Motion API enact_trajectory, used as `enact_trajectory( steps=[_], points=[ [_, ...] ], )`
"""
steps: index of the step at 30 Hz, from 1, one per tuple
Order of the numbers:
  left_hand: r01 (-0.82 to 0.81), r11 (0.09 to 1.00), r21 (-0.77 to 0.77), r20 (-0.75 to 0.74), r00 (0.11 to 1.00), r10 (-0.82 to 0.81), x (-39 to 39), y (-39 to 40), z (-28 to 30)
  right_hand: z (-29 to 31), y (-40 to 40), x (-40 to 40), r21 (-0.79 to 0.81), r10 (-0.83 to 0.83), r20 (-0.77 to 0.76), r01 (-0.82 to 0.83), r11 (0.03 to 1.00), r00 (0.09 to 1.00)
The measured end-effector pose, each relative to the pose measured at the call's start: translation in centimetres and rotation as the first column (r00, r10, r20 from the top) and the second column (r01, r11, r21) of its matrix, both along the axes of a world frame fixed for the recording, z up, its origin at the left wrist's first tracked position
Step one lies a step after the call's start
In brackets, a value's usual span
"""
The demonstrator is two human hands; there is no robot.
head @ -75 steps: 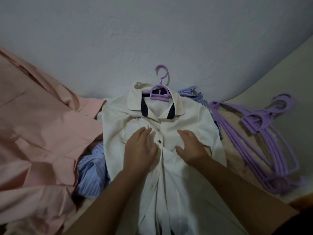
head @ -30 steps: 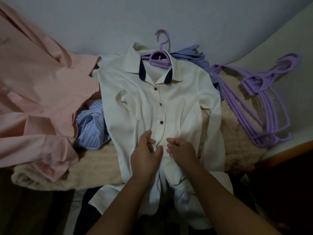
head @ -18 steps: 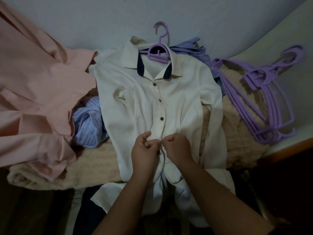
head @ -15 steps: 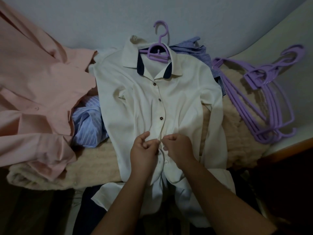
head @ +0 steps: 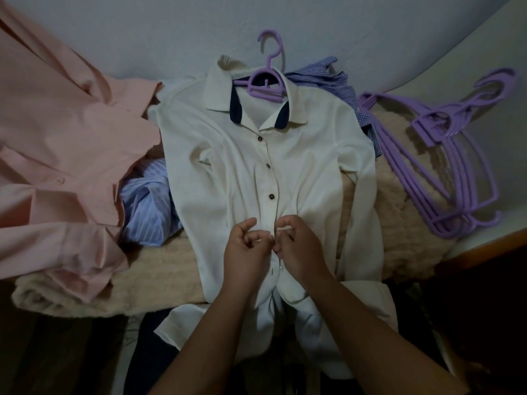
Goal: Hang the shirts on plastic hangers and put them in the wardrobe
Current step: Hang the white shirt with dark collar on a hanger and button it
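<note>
The cream shirt [head: 299,166] is smooth, matt woven cloth with small glossy dark buttons [head: 271,197], and it sits on a purple hanger [head: 266,84] of smooth plastic. The pink shirt [head: 57,138] is matt cloth too. Beneath them the beige blanket [head: 159,275] looks rough and fuzzy, and the spare purple hangers [head: 445,166] are the same slightly shiny plastic.

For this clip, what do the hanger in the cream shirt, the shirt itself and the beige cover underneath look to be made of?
Purple hanger: moulded plastic, matte, one uniform colour with rounded edges. Cream shirt: thin woven cloth, probably cotton or a blend, matte, soft creases, dark buttons. Beige cover: a thick fuzzy or knitted textile, going by its nubby surface; dim light leaves the fibre open.
</note>
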State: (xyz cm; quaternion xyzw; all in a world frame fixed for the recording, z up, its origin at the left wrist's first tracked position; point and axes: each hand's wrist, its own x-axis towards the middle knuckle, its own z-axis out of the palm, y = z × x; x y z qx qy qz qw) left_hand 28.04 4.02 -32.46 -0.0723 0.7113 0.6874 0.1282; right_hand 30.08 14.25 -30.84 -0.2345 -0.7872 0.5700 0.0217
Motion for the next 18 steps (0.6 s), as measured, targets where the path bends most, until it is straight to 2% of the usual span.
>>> enact_trajectory(
  steps=[5,8,12,15,18],
  points=[
    [0.019,0.999,-0.031,0.0,1.0,-0.019,0.0,0.2,-0.3,0.0,0.1,0.7,0.1,0.135,-0.014,-0.133,0.986,0.991],
    [0.04,0.996,-0.082,-0.01,0.999,-0.041,0.1,0.0,-0.5,-0.2,0.3,0.1,0.112,0.132,0.025,-0.134,0.985,0.991],
    [0.082,0.989,-0.127,-0.03,0.996,-0.086,0.0,-0.7,-0.5,-0.5,0.3,-0.1,-0.018,-0.008,0.038,0.009,1.0,0.999],
    [0.088,0.985,-0.149,-0.02,0.996,-0.092,-0.2,-0.9,-0.4,-0.4,0.5,0.0,-0.104,-0.042,0.056,0.047,0.993,0.998],
    [0.074,0.997,0.002,0.131,0.989,-0.073,-0.8,-0.9,-0.2,-0.3,1.0,0.0,-0.169,-0.048,0.037,0.054,0.984,0.998]
  ],
)
